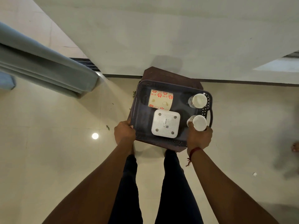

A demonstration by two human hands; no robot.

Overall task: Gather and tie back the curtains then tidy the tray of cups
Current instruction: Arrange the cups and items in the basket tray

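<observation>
Looking down in the head view, the tray (139,94) sits on a small brown stool (171,75) by the wall, its corners hanging past the seat. The left hand (124,131) grips the tray's near left corner. The right hand (199,138) curls round the near cup (198,122) at the near right corner. A far cup (197,100) stands upright just beyond, a flowered cup (161,99) lies on its side, and a white box (165,123) sits beside it. A hard tug from the left hand could tip the overhanging tray and set the lying cup rolling. Lifting the near cup carelessly might knock the far one. The curtain (48,65) hangs at the left.
</observation>
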